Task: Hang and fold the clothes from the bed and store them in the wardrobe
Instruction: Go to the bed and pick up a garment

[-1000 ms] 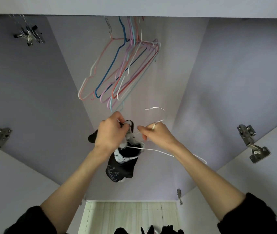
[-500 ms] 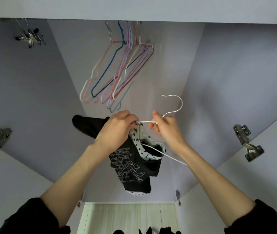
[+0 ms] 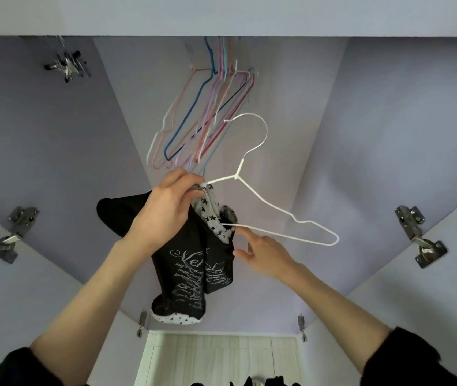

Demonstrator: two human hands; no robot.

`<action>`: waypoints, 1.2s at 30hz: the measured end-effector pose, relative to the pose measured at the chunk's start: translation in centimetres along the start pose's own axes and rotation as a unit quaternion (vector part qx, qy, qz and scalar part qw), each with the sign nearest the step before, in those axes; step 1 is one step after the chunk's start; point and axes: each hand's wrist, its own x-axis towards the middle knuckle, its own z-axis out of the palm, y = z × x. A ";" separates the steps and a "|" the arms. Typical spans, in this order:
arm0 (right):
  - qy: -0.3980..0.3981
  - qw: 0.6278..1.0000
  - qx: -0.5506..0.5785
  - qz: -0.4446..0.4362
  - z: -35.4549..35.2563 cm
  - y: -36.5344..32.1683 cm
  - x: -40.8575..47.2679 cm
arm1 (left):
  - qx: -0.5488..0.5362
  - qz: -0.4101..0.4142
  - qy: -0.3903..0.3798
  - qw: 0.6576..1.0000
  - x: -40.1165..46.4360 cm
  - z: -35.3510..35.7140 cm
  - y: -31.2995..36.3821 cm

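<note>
Since half a second ago your right hand (image 3: 265,254) has let go of the white hanger (image 3: 266,203) and dropped lower, and the hanger has swung round so its hook now stands up near the centre of the frame, its wire triangle reaching out to the right.

Your left hand (image 3: 166,210) has its grip clamped on the neck of the black garment (image 3: 191,271) together with the hanger's left arm, fingers curled round both just left of centre. Your right hand's grip is apart: the forefinger points up and touches the hanger's bottom wire beside the star-print collar (image 3: 210,215), and the thumb rests against the garment's right edge, holding nothing.

The black garment hangs from your left hand in the middle of the frame, one dark sleeve sticking out to the left, pale script lettering on its front and a star-print hem at the bottom. The hanger's lower wire passes into the collar opening.

Above, in the upper centre, a bunch of coloured hangers (image 3: 205,118) hangs inside the lilac wardrobe (image 3: 388,140). Metal hinges (image 3: 419,235) sit on the doors at the left and right edges.
</note>
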 end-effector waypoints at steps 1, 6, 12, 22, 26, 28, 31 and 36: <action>-0.015 1.000 -0.002 0.002 0.1 0.3 0.8 | -0.006 0.003 0.010 1.000 -0.1 -0.6 -0.1; -0.038 0.997 -0.008 -0.061 -0.4 -0.5 4.0 | -0.036 -0.014 0.054 0.998 -1.1 -3.2 -0.9; -0.083 0.970 -0.212 -0.083 -1.6 -0.7 5.7 | -0.037 -0.043 0.078 0.995 -2.5 -4.4 -1.9; 0.005 0.989 -0.143 -0.025 -7.6 7.1 1.0 | 0.099 -0.135 0.095 0.981 -5.7 -4.7 -6.6; 0.036 0.989 -0.137 -0.033 -9.4 6.6 -0.1 | 0.145 -0.100 0.076 0.981 -5.4 -4.2 -6.5; 0.044 0.985 -0.160 -0.048 -9.9 5.7 -0.4 | 0.144 -0.083 0.070 0.984 -4.9 -3.6 -6.0; 0.095 0.969 -0.200 -0.106 -10.3 3.1 -0.6 | 0.101 -0.080 0.074 0.989 -4.1 -2.2 -4.6; 0.106 0.962 -0.137 -0.211 -11.0 -0.7 -0.4 | 0.049 -0.060 0.051 0.996 -3.0 -0.7 -3.2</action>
